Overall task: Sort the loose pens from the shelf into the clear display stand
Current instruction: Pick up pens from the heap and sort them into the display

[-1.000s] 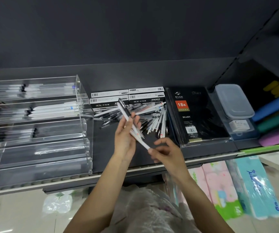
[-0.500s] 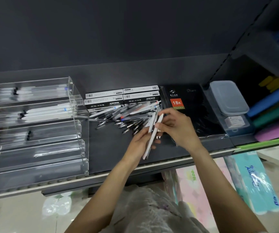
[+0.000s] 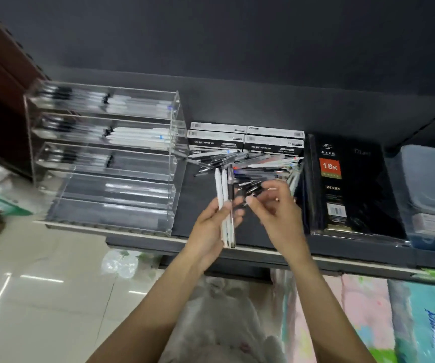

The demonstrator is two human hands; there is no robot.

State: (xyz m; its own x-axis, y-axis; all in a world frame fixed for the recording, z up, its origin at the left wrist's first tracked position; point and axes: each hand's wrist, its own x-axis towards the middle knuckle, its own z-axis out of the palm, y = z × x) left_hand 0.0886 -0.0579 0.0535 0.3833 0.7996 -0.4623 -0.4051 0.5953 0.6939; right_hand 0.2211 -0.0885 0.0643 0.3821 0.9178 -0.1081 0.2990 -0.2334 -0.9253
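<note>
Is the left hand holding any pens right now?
Yes, the left hand grips a small bundle of pens, mostly white ones, held upright in front of the loose pile on the shelf.

- A small bundle of held pens (image 3: 224,205) is seen standing near upright, tips up, above the shelf's front edge: two white barrels side by side and one clear barrel with a dark grip just to their right.
- A loose pile of pens (image 3: 250,166) is spread across the dark shelf (image 3: 198,205) at crossed angles, white, clear and black barrels mixed, lying against the boxes behind.
- The clear display stand (image 3: 101,158) is set at the shelf's left end, its stepped tiers rising toward the back; pens are laid lengthwise in the upper three tiers, and a few pale ones lower down.
</note>
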